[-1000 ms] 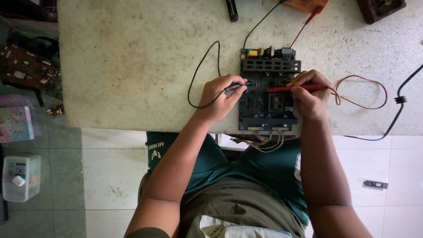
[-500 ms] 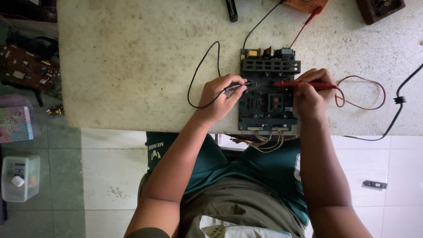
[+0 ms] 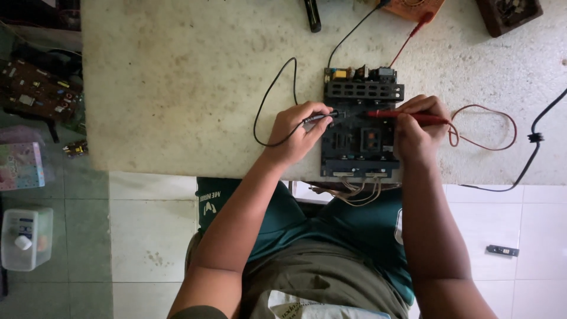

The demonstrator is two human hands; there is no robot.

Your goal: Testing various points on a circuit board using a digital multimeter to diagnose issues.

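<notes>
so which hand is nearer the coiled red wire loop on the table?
Right. The right hand holds the red probe just beside the red wire loop; the left hand is across the circuit board, farther away.

The 1 head camera looks straight down from above the person, fairly near, taking in the stone table (image 3: 177, 88), both forearms, the lap and the tiled floor (image 3: 147, 236).
</notes>
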